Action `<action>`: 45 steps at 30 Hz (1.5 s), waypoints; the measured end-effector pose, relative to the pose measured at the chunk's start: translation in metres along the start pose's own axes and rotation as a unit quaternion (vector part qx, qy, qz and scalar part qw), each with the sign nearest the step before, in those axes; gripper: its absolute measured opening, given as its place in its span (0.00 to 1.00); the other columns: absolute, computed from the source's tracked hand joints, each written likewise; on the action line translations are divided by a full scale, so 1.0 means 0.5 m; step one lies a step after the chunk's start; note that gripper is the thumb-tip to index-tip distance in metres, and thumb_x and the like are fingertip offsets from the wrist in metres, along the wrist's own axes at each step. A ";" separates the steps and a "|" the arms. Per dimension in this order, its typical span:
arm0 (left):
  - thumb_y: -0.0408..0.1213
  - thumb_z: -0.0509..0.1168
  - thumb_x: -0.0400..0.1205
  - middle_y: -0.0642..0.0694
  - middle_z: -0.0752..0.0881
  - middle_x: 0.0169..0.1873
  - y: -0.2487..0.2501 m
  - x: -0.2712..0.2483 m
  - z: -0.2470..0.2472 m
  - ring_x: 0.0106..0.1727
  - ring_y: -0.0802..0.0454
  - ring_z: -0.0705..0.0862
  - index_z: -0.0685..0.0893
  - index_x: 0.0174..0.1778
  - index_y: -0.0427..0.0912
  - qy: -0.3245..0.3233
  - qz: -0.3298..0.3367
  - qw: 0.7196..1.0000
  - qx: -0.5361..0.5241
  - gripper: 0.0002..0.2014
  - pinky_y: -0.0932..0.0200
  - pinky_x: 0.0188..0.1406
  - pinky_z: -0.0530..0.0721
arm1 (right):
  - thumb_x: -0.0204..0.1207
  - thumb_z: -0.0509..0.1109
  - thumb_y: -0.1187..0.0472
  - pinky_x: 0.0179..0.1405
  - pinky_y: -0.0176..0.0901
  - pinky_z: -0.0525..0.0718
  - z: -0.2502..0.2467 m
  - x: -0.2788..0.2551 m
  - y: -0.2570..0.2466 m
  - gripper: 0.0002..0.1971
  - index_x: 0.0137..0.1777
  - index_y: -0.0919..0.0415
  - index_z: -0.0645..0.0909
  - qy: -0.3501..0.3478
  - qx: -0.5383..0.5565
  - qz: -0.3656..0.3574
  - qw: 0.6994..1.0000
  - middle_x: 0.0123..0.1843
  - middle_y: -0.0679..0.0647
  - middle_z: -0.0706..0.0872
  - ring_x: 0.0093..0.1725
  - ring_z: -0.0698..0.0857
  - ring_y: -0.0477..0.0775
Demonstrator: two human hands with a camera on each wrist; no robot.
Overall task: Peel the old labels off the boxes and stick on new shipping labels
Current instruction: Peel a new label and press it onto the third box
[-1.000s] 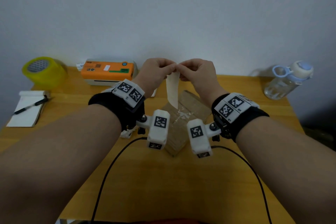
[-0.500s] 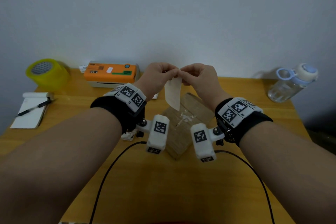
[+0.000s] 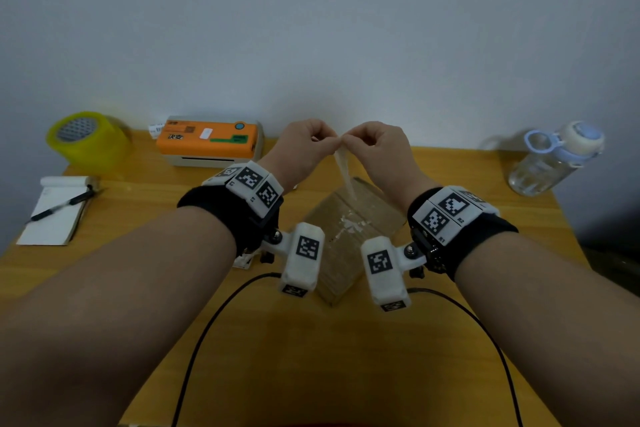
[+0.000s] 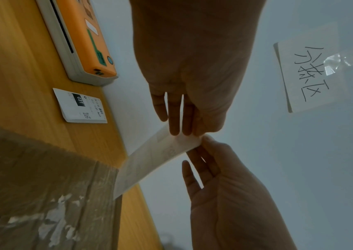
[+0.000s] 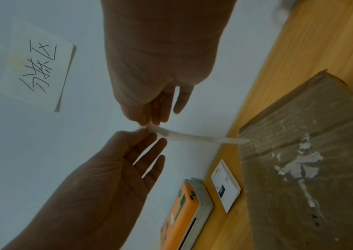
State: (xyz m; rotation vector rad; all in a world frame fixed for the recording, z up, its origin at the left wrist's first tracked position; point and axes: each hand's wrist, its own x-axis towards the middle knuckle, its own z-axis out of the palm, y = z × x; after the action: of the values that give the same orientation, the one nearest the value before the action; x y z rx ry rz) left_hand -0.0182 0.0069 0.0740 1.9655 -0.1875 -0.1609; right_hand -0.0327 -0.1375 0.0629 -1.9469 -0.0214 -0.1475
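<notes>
Both hands, left hand [image 3: 300,148] and right hand [image 3: 378,149], are pinching the top edge of a pale label [image 4: 156,160], dangling it above the cardboard box [image 3: 349,229] on the table [image 3: 311,357].

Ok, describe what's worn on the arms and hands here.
Both hands, left and right, are bare, with no gloves or sleeves. Each wrist has a black band carrying white blocks printed with black square-pattern markers. A white camera pod with the same markers hangs under each wrist, trailing a black cable.
</notes>
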 end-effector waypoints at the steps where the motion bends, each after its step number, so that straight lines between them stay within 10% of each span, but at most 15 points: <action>1: 0.36 0.67 0.80 0.44 0.82 0.36 -0.002 0.001 0.001 0.33 0.60 0.77 0.82 0.41 0.40 0.001 -0.005 1.000 -0.005 0.04 0.66 0.35 0.78 | 0.77 0.70 0.61 0.34 0.29 0.77 0.001 0.001 0.000 0.05 0.44 0.61 0.85 0.001 -0.006 0.003 1.000 0.36 0.50 0.83 0.35 0.78 0.42; 5: 0.30 0.65 0.79 0.44 0.83 0.38 -0.005 0.000 0.003 0.44 0.49 0.81 0.80 0.38 0.44 0.004 -0.021 0.999 -0.034 0.06 0.55 0.49 0.81 | 0.79 0.66 0.61 0.30 0.28 0.75 0.004 0.006 0.003 0.06 0.45 0.62 0.83 0.003 0.003 0.029 1.000 0.37 0.51 0.81 0.33 0.75 0.44; 15: 0.29 0.62 0.81 0.43 0.83 0.40 -0.025 -0.004 -0.013 0.46 0.50 0.82 0.76 0.35 0.44 -0.015 -0.051 0.998 -0.023 0.09 0.64 0.39 0.78 | 0.80 0.65 0.61 0.54 0.54 0.83 -0.007 0.022 0.021 0.08 0.40 0.56 0.82 0.019 0.066 0.083 0.994 0.44 0.55 0.84 0.46 0.81 0.52; 20: 0.29 0.62 0.82 0.42 0.83 0.43 -0.031 -0.006 -0.015 0.47 0.50 0.82 0.76 0.36 0.43 -0.024 -0.065 0.997 -0.023 0.09 0.63 0.41 0.78 | 0.81 0.64 0.61 0.49 0.46 0.81 -0.009 0.018 0.029 0.08 0.41 0.55 0.81 0.025 0.093 0.084 0.992 0.42 0.50 0.84 0.44 0.80 0.48; 23: 0.36 0.62 0.83 0.42 0.85 0.48 -0.031 -0.006 -0.015 0.51 0.50 0.82 0.79 0.46 0.39 -0.046 -0.089 0.994 -0.042 0.04 0.59 0.49 0.78 | 0.81 0.65 0.62 0.55 0.49 0.84 -0.011 0.013 0.025 0.07 0.42 0.57 0.81 -0.017 0.119 0.063 0.991 0.44 0.55 0.85 0.47 0.84 0.54; 26: 0.54 0.59 0.83 0.47 0.84 0.52 -0.031 0.002 -0.014 0.55 0.51 0.81 0.79 0.61 0.39 -0.060 -0.113 0.990 -0.052 0.22 0.55 0.55 0.78 | 0.81 0.64 0.65 0.55 0.48 0.87 -0.018 0.011 0.013 0.06 0.43 0.61 0.81 -0.049 0.136 0.052 0.988 0.44 0.57 0.85 0.46 0.86 0.54; 40: 0.37 0.64 0.83 0.46 0.77 0.36 -0.029 0.014 -0.016 0.35 0.59 0.75 0.78 0.36 0.43 -0.037 -0.015 0.995 -0.087 0.09 0.68 0.39 0.76 | 0.79 0.62 0.67 0.54 0.52 0.86 -0.025 0.000 0.008 0.08 0.49 0.67 0.83 -0.058 0.203 0.103 0.972 0.45 0.63 0.87 0.47 0.86 0.59; 45: 0.37 0.65 0.83 0.52 0.75 0.28 -0.022 0.012 -0.013 0.23 0.67 0.71 0.78 0.36 0.42 -0.036 0.018 0.999 -0.014 0.09 0.75 0.25 0.71 | 0.82 0.62 0.47 0.52 0.50 0.88 -0.014 0.000 0.000 0.20 0.49 0.63 0.86 -0.056 0.185 0.127 0.973 0.46 0.59 0.90 0.46 0.89 0.56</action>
State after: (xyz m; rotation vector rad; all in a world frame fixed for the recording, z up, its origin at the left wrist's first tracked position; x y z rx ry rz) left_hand -0.0106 0.0157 0.0664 1.9281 -0.2662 -0.2086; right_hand -0.0332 -0.1440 0.0656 -1.5668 0.1179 0.1299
